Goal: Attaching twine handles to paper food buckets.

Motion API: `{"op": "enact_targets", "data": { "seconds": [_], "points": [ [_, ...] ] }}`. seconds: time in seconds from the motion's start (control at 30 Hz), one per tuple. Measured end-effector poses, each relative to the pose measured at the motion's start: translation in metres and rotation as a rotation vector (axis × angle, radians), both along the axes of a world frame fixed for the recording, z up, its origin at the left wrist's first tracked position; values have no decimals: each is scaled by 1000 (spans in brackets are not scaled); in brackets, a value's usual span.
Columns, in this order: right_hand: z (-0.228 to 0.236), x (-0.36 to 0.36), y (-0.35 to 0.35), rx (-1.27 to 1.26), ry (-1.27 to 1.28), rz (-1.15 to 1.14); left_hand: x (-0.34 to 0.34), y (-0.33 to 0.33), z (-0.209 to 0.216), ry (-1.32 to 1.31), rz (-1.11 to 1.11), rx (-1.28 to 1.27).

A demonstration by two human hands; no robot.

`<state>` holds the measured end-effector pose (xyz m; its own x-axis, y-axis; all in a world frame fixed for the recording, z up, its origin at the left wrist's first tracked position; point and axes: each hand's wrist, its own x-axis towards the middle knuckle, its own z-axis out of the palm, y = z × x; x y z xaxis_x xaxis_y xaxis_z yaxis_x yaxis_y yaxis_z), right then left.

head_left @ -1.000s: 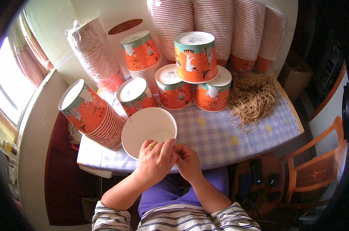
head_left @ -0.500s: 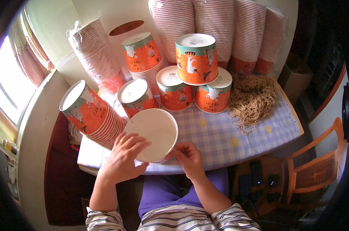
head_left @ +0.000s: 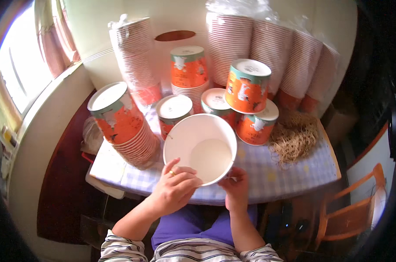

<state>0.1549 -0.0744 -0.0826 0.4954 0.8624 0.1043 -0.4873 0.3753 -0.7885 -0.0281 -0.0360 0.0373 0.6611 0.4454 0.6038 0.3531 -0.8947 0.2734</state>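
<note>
A paper bucket [head_left: 211,157] tips its white mouth towards me at the table's near edge. A short brown strand of string [head_left: 170,137] shows at its left rim. My left hand [head_left: 177,185], with a ring on one finger, is curled over the near rim, fingertips inside the mouth and thumb hidden. At the near right rim, my right hand [head_left: 236,187] is closed in a pinch against the bucket's outside. What its fingertips hold is hidden by the rim and blur. Further right lies a tangled heap of brown strings [head_left: 296,137].
Upside-down orange and green buckets [head_left: 250,89] stand behind the bucket, one resting on two others. A leaning nested stack [head_left: 123,124] is at left. Tall plastic-wrapped stacks [head_left: 228,50] line the wall. A checked cloth [head_left: 250,163] covers the table; a wooden chair [head_left: 353,214] stands right.
The view has shifted, so the table items sit elsewhere in the picture. My left hand has moved from spread fingers to curled fingers at the near rim. My right hand stays at the right rim.
</note>
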Motion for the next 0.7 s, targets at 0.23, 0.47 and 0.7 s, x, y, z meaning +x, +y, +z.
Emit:
{"op": "enact_targets", "data": {
  "seconds": [0.23, 0.47, 0.7],
  "points": [
    [25, -1, 3, 8, -181, -223, 7, -18, -11, -296, 106, 42],
    [21, 4, 16, 30, -326, -213, 2, -20, -16, -462, 144, -43],
    [70, 32, 8, 93, -699, 92, -15, -22, -20, -651, 25, -29]
  ]
}}
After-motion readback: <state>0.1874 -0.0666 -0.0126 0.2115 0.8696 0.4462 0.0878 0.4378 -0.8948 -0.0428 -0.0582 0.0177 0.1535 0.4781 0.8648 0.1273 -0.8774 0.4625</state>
